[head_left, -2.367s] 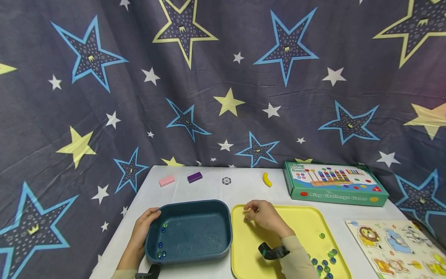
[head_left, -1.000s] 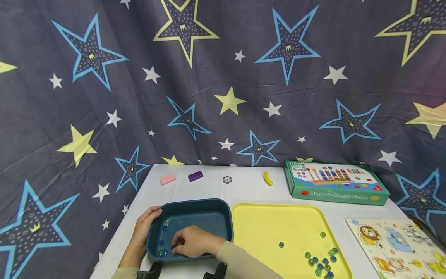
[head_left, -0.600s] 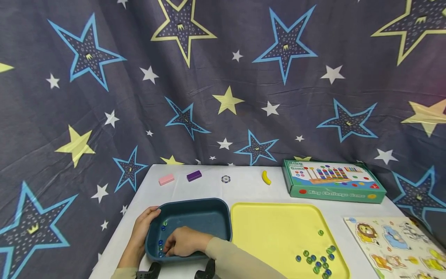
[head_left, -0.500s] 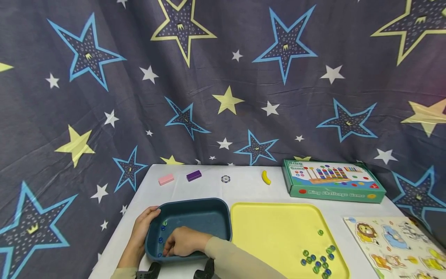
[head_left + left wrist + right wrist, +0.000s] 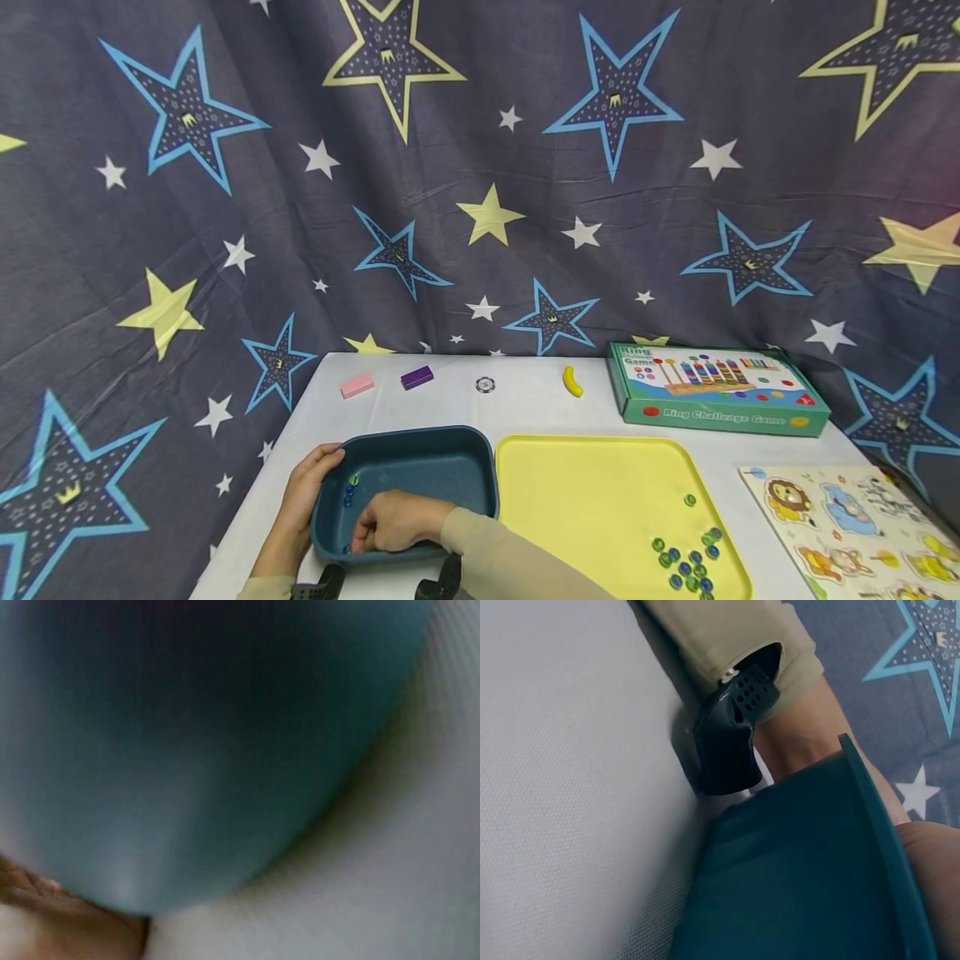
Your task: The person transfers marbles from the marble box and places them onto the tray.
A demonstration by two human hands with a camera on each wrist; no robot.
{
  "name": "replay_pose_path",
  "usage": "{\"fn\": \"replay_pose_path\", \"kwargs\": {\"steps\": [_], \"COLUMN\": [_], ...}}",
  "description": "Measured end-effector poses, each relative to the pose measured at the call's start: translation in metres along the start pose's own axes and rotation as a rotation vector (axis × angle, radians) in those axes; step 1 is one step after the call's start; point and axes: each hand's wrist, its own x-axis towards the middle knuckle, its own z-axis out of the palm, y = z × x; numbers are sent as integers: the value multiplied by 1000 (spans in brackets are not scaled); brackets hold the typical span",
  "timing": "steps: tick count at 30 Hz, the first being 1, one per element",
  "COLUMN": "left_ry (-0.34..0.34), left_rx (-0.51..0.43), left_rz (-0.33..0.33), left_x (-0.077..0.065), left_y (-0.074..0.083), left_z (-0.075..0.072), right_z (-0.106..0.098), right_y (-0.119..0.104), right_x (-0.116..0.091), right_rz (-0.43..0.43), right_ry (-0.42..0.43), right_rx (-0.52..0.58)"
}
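A dark teal bin [image 5: 420, 437] stands on the white table, and my left hand [image 5: 303, 492] grips its left rim, thumb over the edge. Down inside the bin, my right hand [image 5: 401, 521] has its fingers curled near the front left corner. Its fingertips are right beside a blue marble [image 5: 347, 549]; I cannot tell whether they pinch one. Farther back along the bin's left wall lie a green marble [image 5: 354, 481] and two blue ones. The left wrist view holds a blurred bin wall [image 5: 187, 787]; in the right wrist view the bin's outer side [image 5: 802, 862] shows.
Touching or close to the bin's right side is a yellow tray [image 5: 570, 483] with several marbles [image 5: 697, 571] at its front right. Behind lie pink [image 5: 357, 385] and purple blocks [image 5: 417, 377], a poker chip [image 5: 485, 384], a toy banana [image 5: 572, 382] and a green game box [image 5: 720, 417]. An animal puzzle [image 5: 847, 517] lies at right.
My right hand has moved left from the yellow tray into the bin, to its front left corner. One marble rolled right across the tray to the others. Marbles shifted along the bin's left wall.
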Motion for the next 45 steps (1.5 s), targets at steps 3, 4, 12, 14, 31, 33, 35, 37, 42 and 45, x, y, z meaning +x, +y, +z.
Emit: {"fn": "replay_pose_path", "kwargs": {"steps": [3, 4, 12, 14, 31, 33, 35, 37, 42, 45], "left_ry": [1, 1, -3, 2, 21, 23, 24, 22, 13, 9], "left_rx": [-6, -9, 13, 4, 34, 44, 50, 46, 27, 9], "left_rz": [1, -1, 5, -5, -20, -17, -23, -35, -54, -50], "left_x": [0, 0, 1, 1, -1, -1, -1, -1, 0, -1], "left_y": [0, 0, -1, 0, 1, 2, 3, 3, 4, 3], "left_z": [0, 0, 0, 0, 1, 0, -1, -1, -1, 0], "right_z": [-1, -1, -3, -3, -33, -38, -43, -49, -62, -65], "right_y": [1, 1, 5, 5, 24, 29, 34, 35, 56, 81], "right_x": [-2, -2, -5, -7, -71, -82, -93, -106, -125, -128], "right_rz": [0, 0, -24, -39, -181, -162, -130, -91, -12, 31], "right_ry": [-16, -18, 14, 35, 432, 497, 551, 605, 721, 775], "right_rx": [38, 54, 130, 128, 197, 227, 270, 310, 379, 382]}}
